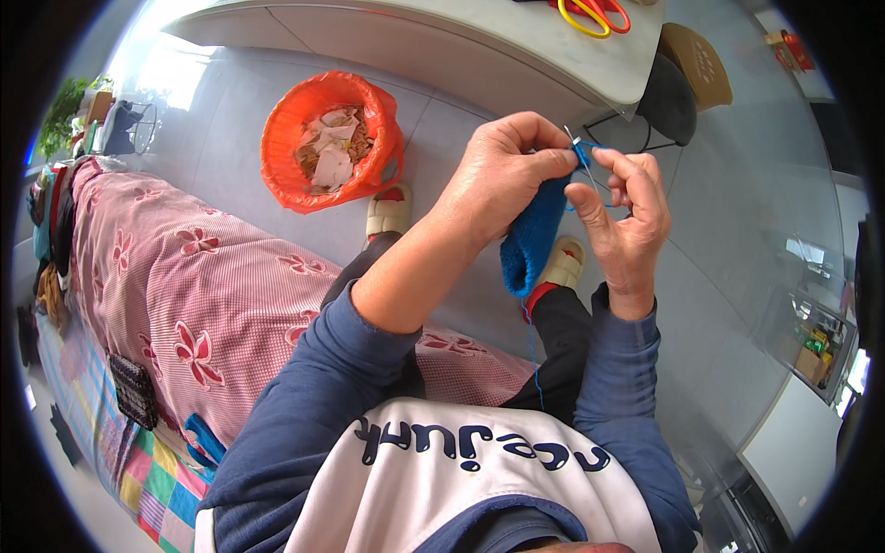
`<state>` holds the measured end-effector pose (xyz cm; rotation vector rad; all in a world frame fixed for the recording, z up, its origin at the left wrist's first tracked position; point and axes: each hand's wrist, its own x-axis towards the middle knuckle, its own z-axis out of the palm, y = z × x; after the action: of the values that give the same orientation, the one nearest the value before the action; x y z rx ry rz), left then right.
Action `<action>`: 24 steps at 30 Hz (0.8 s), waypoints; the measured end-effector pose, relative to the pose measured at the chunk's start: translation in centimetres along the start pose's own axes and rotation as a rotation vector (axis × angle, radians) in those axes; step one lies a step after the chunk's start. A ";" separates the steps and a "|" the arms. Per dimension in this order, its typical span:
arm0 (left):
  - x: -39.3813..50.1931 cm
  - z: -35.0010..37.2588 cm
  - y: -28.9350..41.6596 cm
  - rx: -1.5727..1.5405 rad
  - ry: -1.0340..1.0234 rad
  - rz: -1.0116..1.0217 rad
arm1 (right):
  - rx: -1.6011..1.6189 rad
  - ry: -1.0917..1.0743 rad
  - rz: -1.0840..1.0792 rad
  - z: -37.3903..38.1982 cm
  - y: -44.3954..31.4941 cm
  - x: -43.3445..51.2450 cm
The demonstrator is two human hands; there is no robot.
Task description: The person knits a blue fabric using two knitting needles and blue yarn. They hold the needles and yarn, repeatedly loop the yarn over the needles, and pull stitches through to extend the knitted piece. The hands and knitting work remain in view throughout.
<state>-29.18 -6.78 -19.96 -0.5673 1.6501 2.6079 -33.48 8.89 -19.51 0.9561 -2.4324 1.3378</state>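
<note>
My left hand [511, 173] is closed on the upper edge of a blue knitted tube [536, 238], with thumb and fingers pinching it near thin metal knitting needles [586, 166]. To the right, my right hand [626, 207] has its fingers bent around a strand of blue yarn, its index finger close to the needle tips. Whether it also grips a needle is hard to tell. The knitted piece hangs below the left hand, its lower end open. Another blue strand [531, 345] runs down from it towards my lap.
A bin with a red-orange liner [273, 148] holds paper scraps on the tiled floor. Scissors with yellow and red handles [588, 21] lie on the pale table [498, 27]. A dark stool [667, 110] stands beside it. A pink flowered cover [228, 276] drapes the seat at left.
</note>
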 end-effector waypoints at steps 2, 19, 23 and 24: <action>0.1 0.1 -0.1 -0.043 0.097 0.045 | 0.038 0.008 0.057 0.0 -0.7 -0.3; 0.1 -1.5 1.4 -0.242 -0.152 -0.199 | 1.026 -0.139 0.540 -2.0 1.1 0.3; -0.1 -1.1 1.1 -0.188 -0.204 -0.212 | 1.050 -0.202 0.559 -1.6 1.3 0.0; -0.1 -1.0 1.0 -0.166 -0.215 -0.210 | 1.054 -0.224 0.551 -1.4 1.3 -0.1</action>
<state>-28.94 -8.06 -19.44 -0.4197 1.2503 2.5611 -34.37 10.57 -19.62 0.5861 -2.1175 2.9887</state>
